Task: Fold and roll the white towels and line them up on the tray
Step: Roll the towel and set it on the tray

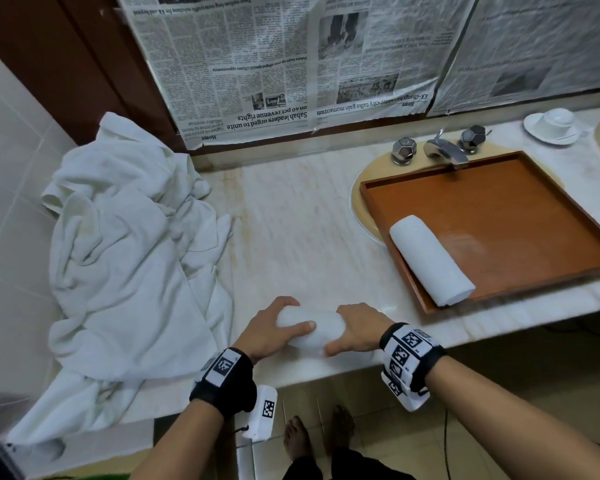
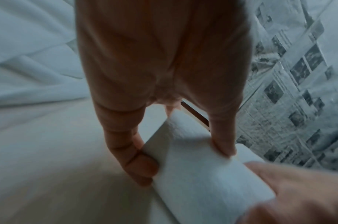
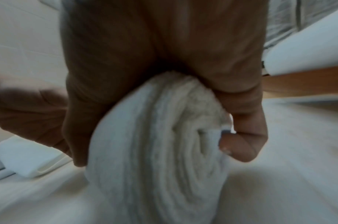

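A rolled white towel [image 1: 312, 332] lies near the counter's front edge, held at both ends. My left hand [image 1: 274, 327] grips its left end, thumb over the front and fingers behind [image 2: 224, 145]. My right hand [image 1: 357, 329] grips the right end; the right wrist view shows the roll's spiral end [image 3: 164, 136] under the palm with the thumb [image 3: 240, 145] curled against it. A second rolled towel [image 1: 430, 259] lies along the left side of the brown wooden tray [image 1: 499, 202], which sits over the sink.
A heap of loose white towels [image 1: 125, 244] covers the left of the marble counter [image 1: 291, 230]. Taps and a spout [image 1: 444, 148] stand behind the tray. A cup on a saucer [image 1: 553, 124] sits at the back right. Newspaper [image 1: 274, 64] covers the wall.
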`<state>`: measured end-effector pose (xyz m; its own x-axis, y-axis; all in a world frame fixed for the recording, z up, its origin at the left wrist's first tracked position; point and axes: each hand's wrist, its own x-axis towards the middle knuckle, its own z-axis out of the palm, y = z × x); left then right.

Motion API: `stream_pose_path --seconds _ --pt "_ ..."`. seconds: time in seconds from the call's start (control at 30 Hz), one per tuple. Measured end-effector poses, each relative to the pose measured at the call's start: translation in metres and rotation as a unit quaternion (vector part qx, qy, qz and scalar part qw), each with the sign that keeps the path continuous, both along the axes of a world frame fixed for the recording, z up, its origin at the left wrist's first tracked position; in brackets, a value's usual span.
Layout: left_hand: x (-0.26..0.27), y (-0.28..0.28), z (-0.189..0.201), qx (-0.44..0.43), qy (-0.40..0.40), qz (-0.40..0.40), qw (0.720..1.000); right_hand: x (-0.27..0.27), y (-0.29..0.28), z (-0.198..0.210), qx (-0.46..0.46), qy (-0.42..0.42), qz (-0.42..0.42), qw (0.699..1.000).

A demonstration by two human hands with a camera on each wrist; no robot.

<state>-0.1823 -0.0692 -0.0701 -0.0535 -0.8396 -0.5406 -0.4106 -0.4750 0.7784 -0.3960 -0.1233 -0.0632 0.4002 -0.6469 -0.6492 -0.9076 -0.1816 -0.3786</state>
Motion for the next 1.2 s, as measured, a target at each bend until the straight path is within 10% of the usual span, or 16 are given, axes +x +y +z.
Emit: stream_pose_path --seconds 0.3,0.87,1.2 --pt "-0.024 -0.013 0.026 0.027 0.191 -0.007 0.981 -0.035 0.023 0.042 -0.004 -0.018 -0.04 0.999" --pt "-0.134 -0.077 0.097 -0.061 0.3 -0.051 0.951 -0.153 0.001 0.118 0.008 -0.107 -0.148 0.983" --pt "-0.23 -0.145 0.102 -0.13 0.17 -0.027 0.976 -0.247 -0.044 0.108 -0.087 -0.227 -0.22 0.945"
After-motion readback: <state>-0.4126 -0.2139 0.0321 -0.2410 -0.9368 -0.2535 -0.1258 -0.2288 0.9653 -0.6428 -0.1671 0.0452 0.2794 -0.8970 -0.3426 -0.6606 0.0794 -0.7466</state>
